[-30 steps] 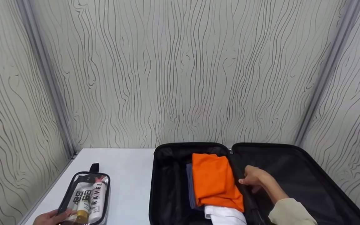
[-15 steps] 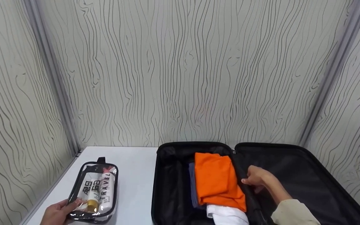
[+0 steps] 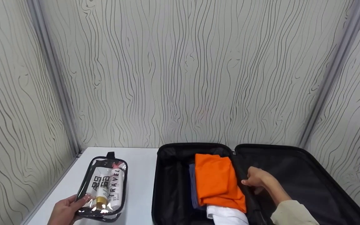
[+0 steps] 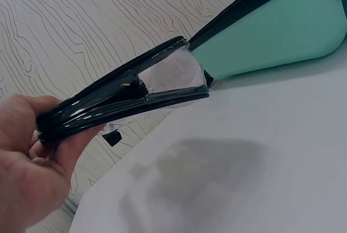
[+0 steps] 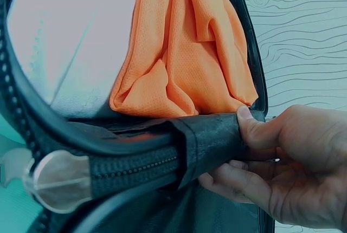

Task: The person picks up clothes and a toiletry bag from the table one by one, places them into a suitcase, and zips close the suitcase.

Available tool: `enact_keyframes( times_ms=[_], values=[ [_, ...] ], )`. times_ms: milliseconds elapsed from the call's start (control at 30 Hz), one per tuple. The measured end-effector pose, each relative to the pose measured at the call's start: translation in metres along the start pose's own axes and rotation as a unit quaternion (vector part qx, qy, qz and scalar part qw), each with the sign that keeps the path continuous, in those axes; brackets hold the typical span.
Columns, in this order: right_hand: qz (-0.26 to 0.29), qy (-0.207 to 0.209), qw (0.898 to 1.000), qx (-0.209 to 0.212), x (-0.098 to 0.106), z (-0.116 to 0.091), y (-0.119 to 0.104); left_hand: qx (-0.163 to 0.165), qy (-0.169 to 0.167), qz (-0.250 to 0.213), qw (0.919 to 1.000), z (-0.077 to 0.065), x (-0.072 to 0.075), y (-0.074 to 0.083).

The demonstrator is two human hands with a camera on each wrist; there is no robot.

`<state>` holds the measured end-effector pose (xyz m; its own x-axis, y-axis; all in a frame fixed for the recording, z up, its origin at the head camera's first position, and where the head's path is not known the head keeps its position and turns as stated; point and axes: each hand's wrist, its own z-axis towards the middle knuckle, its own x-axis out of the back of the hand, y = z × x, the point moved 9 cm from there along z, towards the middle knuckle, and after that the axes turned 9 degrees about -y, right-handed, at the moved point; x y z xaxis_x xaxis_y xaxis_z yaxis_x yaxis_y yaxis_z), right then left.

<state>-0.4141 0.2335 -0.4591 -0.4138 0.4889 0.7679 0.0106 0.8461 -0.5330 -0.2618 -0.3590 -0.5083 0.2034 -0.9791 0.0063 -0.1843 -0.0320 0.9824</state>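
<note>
My left hand (image 3: pixel 66 211) grips the lower left corner of a clear toiletry pouch (image 3: pixel 103 163) with black edging. Through its plastic show a white bottle (image 3: pixel 116 187) marked TRAVEL and a gold-capped tube (image 3: pixel 103 192). In the left wrist view the pouch (image 4: pixel 103 100) hangs tilted above the tabletop, its shadow below. My right hand (image 3: pixel 256 179) is at the hinge side of an open suitcase (image 3: pixel 169 187). There, in the right wrist view, thumb and fingers pinch the black lining fabric (image 5: pixel 214 135) along the zipper, beside a folded orange garment (image 5: pixel 179 54).
Inside the suitcase's left half lie the orange garment (image 3: pixel 214 181), a white one (image 3: pixel 230 215) and dark blue cloth (image 3: pixel 193 189). Its lid half (image 3: pixel 292 168) lies open to the right. Wood-patterned walls (image 3: pixel 180 72) enclose the white table (image 3: pixel 136 175).
My left hand has moved right and a little farther from me, carrying the toiletry pouch toward the suitcase. The right hand has kept its place at the lining.
</note>
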Motion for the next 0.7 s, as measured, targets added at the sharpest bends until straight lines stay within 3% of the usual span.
enact_keyframes(
  times_ms=[467, 700],
  values=[
    [-0.021, 0.024, 0.999, 0.025, 0.001, -0.003, -0.001, -0.037, -0.053, -0.014, 0.9978, -0.009, -0.039, 0.020],
    [-0.008, 0.026, 0.999, 0.023, 0.000, -0.004, -0.002, -0.045, -0.055, -0.037, 0.9968, -0.013, -0.055, 0.029]
  ],
)
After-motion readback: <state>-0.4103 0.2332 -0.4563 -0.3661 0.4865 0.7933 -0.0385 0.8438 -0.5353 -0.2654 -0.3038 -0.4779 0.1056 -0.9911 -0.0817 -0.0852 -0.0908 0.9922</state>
